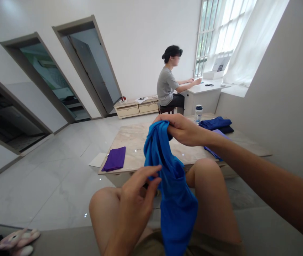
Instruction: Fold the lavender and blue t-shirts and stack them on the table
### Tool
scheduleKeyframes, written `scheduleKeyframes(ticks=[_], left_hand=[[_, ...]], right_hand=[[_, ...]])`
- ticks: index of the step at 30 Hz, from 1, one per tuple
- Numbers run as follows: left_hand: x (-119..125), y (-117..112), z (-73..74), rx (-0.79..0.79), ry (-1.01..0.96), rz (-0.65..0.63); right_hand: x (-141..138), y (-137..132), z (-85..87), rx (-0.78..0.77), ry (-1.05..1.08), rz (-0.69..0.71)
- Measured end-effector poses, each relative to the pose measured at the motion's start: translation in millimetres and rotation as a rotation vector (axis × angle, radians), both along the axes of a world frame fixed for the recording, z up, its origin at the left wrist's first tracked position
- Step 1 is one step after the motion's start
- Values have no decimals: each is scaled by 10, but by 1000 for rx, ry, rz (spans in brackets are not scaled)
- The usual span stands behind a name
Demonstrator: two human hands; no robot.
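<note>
A bright blue garment (176,190), bunched and hanging in loose folds, is held up in front of me over the gap between my knees. Its exact kind is hard to tell. My right hand (179,128) grips the top of it, fingers partly hidden inside the fabric. Lower down at its left edge is my left hand (139,195), palm inward, with the thumb and forefinger apart by the cloth; its other fingers curl behind. The garment's lower end drapes down toward my lap.
A low marble-topped table (132,138) stands ahead, bearing a folded purple cloth (115,159), a white bottle (198,113), dark blue folded clothes (215,123) and a violet-blue cloth (212,152). Beyond, a person (169,81) sits at a white desk (205,93). Pink plush slippers (19,241) lie lower left.
</note>
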State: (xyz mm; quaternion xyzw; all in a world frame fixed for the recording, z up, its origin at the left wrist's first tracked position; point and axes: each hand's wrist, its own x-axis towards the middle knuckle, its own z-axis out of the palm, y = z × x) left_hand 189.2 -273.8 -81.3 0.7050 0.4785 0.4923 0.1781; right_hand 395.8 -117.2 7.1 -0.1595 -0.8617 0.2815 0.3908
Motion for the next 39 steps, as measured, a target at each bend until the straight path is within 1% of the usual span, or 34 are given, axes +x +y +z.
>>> scheduleKeyframes(ticks=[1, 2, 3, 4, 6, 7, 8, 9, 10, 11, 13, 15, 16, 17, 18, 19, 20, 22, 23, 25, 26, 28, 30, 32, 34, 35, 37, 39], left_hand=[[-43, 80, 34, 92, -13, 145], [-77, 175, 74, 164, -18, 257], [-101, 277, 119, 201, -16, 318], [-113, 377, 166, 197, -9, 322], [-107, 541, 252, 80, 1, 216], [-95, 596, 285, 1, -5, 152], [-79, 629, 307, -65, -20, 99], [-64, 644, 319, -109, -45, 61], [-52, 643, 321, -132, -75, 38], [-44, 631, 314, -142, -108, 24], [-47, 597, 282, -156, -170, 9], [-76, 571, 242, -179, -219, 1], [-99, 566, 223, -190, -237, -1], [-126, 565, 207, -200, -249, -2], [-156, 566, 193, -207, -253, 0], [-188, 569, 183, -209, -249, 7], [-223, 569, 174, -201, -237, 24], [-306, 557, 154, -142, -195, 96], [-361, 542, 136, -101, -168, 148], [-511, 489, 63, -43, -111, 258], [-606, 454, 2, -42, -92, 296], [-816, 375, -172, -114, -57, 323], [-990, 309, -383, -234, -4, 341], [-1046, 288, -565, -283, 62, 377], [-941, 331, -660, -215, 91, 367], [-834, 372, -671, -165, 88, 319], [-554, 461, -651, -112, 57, 160], [-249, 503, -641, -146, -11, 16]], right_hand=[[-20, -75, 30, -16, 4, 24], [-41, -135, 66, -26, 5, 47], [-60, -178, 103, -29, 4, 71], [-76, -207, 134, -27, 3, 91], [-83, -230, 143, -11, 15, 109], [-72, -233, 100, -3, 34, 97], [-51, -236, 15, -2, 68, 69], [-21, -242, -116, -17, 115, 27], [15, -255, -293, -55, 171, -22], [55, -276, -506, -114, 227, -76], [125, -340, -985, -316, 301, -148], [138, -425, -1414, -490, 239, -152], [115, -468, -1569, -553, 194, -138], [76, -507, -1671, -605, 146, -117], [27, -537, -1719, -647, 108, -96], [-22, -557, -1716, -678, 87, -83], [-65, -564, -1673, -699, 86, -81], [-107, -539, -1508, -694, 140, -130], [-105, -512, -1407, -656, 180, -181], [-64, -447, -1202, -510, 241, -321], [-35, -420, -1104, -417, 254, -393], [21, -392, -923, -237, 252, -506], [42, -409, -767, -115, 227, -555], [9, -458, -640, -43, 193, -552], [-74, -510, -543, 2, 161, -519], [-126, -528, -508, 16, 148, -501], [-226, -538, -467, 27, 117, -476], [-290, -514, -475, 8, 94, -490]])
